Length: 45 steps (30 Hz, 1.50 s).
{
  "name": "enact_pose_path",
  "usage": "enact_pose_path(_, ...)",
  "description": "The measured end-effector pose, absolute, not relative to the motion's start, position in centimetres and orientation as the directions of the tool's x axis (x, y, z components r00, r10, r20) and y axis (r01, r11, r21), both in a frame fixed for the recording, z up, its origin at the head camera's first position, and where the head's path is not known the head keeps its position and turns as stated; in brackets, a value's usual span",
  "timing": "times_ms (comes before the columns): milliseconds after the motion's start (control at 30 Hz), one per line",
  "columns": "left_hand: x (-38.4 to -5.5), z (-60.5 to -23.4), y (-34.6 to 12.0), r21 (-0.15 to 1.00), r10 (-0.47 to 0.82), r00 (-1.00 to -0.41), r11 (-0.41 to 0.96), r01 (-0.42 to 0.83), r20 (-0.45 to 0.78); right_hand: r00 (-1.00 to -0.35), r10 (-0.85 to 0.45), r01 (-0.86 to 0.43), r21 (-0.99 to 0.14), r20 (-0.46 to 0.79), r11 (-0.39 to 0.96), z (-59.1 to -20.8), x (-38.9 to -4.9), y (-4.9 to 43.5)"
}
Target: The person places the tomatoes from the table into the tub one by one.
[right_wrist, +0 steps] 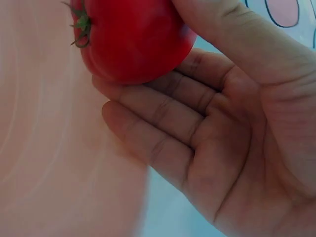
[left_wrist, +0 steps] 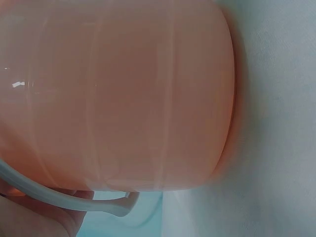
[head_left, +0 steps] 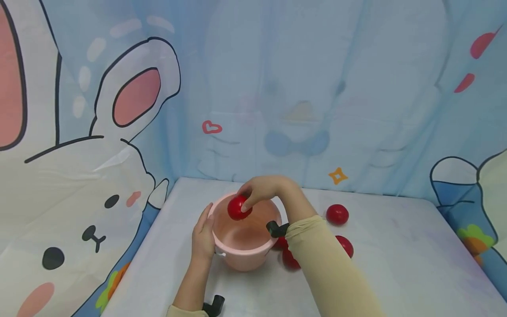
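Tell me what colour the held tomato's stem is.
Green; the stem shows best in the right wrist view.

Two hands in play, one left hand (head_left: pixel 203 235), one right hand (head_left: pixel 263 188), and a single pink bucket (head_left: pixel 245 260)! Tomatoes now: one held tomato (head_left: pixel 237 208), four more tomatoes (head_left: pixel 337 214) (head_left: pixel 346 246) (head_left: pixel 291 259) (head_left: pixel 280 243) on one white table (head_left: pixel 396 246), so five showing! Two sleeves (head_left: pixel 332 268) (head_left: pixel 186 312), two black wrist pieces (head_left: pixel 277 229) (head_left: pixel 215 306), one orange star (head_left: pixel 338 175).
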<state>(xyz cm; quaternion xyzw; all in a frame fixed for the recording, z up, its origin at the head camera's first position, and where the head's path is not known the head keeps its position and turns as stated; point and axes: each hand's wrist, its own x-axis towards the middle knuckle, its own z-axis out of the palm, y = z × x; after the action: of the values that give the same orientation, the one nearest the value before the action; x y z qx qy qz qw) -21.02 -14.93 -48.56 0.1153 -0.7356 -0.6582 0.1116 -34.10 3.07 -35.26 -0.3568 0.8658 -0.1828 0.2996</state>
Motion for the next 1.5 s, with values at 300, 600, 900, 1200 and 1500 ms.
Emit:
enact_pose_path(300,-21.1,-48.3,-14.9,0.993,-0.31,-0.951,0.114,-0.037,0.0,-0.58,-0.67,-0.496,-0.452,-0.463,0.741,-36.4,-34.1,1.4)
enact_pose_path(600,-21.1,-48.5,-15.0,0.993,-0.289,-0.956,0.114,0.014,0.047,-0.586,-0.612,-0.416,-0.451,-0.532,0.79,-37.6,-34.0,0.1)
enact_pose_path(900,-20.9,-48.5,-15.0,0.992,-0.294,-0.955,0.123,0.0,0.037,-0.534,-0.629,-0.368,-0.514,-0.565,0.775,-39.6,-33.9,-0.5)
enact_pose_path(1200,-20.7,-48.2,-15.1,0.992,-0.29,-0.956,0.125,0.014,0.05,-0.492,-0.669,-0.417,-0.524,-0.558,0.743,-40.4,-33.8,-0.9)
enact_pose_path(1500,-20.7,-48.5,-15.4,0.991,-0.297,-0.953,0.135,0.014,0.054,-0.46,-0.694,-0.461,-0.518,-0.555,0.72,-40.9,-34.6,-1.2)
